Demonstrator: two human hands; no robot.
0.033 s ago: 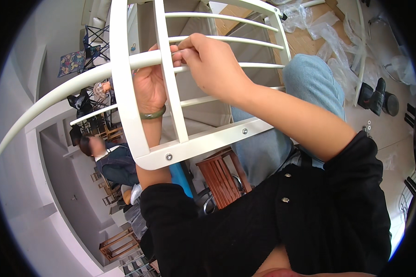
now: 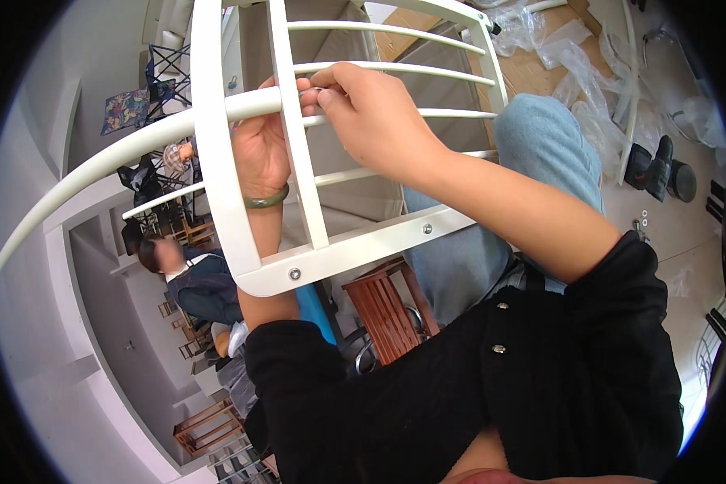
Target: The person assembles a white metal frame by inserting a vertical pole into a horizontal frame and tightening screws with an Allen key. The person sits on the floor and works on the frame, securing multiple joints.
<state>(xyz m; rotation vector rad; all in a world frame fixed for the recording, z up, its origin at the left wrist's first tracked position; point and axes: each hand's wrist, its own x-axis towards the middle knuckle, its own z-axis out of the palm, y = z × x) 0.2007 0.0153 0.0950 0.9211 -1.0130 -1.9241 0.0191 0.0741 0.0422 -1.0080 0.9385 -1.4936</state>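
Observation:
A white slatted frame with screws along its near rail stands before me, resting by my jeans-clad knee. A curved white armrest-like bar crosses it from the left and ends at an upright slat. My left hand, with a green bangle at the wrist, reaches behind the frame. Its fingers curl around that upright beneath the bar's end, and their tips show on the right side. My right hand is closed in a pinch beside those fingertips. Something thin and dark shows between its fingers, too small to name.
Clear plastic wrapping and cardboard lie at the far right. Black shoes stand on the floor there. A reddish-brown slatted wooden stool is below the frame. At the left, another person sits near folding chairs.
My right hand has shifted very slightly downward, with its pinch still at the upright slat. My left hand and the white frame look unmoved.

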